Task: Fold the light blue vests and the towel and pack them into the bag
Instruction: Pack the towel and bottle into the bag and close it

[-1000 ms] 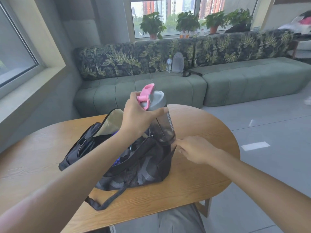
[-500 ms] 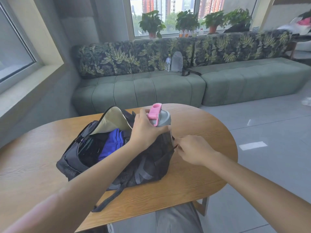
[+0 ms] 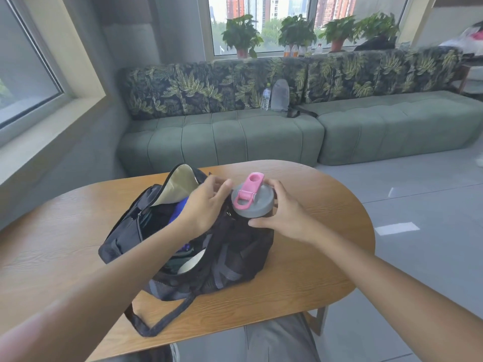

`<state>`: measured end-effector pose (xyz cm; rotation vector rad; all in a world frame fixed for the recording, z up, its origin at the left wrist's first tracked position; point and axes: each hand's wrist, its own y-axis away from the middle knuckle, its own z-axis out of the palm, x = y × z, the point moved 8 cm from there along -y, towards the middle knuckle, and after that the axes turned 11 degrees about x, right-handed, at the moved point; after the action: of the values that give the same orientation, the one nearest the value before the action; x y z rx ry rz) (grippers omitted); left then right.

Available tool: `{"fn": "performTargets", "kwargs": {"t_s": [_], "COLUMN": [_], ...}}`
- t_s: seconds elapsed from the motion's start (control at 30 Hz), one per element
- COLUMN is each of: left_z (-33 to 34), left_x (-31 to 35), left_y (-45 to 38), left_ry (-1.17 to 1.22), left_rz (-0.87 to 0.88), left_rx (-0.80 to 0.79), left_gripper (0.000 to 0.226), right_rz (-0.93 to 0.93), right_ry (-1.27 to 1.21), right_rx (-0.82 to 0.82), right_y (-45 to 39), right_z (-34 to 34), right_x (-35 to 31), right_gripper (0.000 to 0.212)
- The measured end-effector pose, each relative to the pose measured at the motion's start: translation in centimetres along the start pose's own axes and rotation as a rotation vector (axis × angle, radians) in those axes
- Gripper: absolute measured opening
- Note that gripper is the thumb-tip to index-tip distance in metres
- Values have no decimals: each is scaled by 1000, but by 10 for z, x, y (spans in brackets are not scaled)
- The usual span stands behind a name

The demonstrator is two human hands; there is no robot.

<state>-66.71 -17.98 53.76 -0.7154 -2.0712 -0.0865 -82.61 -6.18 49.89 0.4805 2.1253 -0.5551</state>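
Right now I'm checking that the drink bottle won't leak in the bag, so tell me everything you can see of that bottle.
The bottle stands upright in a mesh side pocket at the right end of the dark bag, on the wooden table. Only its top shows clearly: a round grey lid, plastic by its look, with a pink flip cap and carry loop lying flat across it. The dark, see-through body is mostly hidden by the mesh. The right hand curls round the lid's edge; the left hand is beside it, and contact cannot be told.

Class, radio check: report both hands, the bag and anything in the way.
Left hand open, beside bottle lid. Right hand curled round lid. Bag open on table. Nothing blocking.
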Motion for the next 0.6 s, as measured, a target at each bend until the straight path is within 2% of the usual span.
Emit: {"fn": "performTargets", "kwargs": {"t_s": [0.07,0.17,0.23,0.37,0.5,0.6], "left_z": [-12,3,15,29,28,21], "left_x": [-23,-55,-53,-47,-41,-27], "left_y": [-3,4,12,13,7,-3], "left_ry": [-188,-247,-170,169,167,173], "left_rz": [-83,-315,-386,-535,-547,-474], "left_rx": [93,-49,-100,-61,-72,-38], "left_gripper": [28,43,47,44,35,28], "right_rz": [0,3,-11,-61,-79,-76], "right_ry": [4,-1,3,41,62,79], "right_rx": [27,50,49,43,50,35], "right_y": [-1,-3,-2,2,3,-2], "right_z": [-1,-4,-6,-11,-17,-21], "right_x": [1,3,2,-5,-14,-19], "right_gripper": [98,100,98,99,95,92]}}
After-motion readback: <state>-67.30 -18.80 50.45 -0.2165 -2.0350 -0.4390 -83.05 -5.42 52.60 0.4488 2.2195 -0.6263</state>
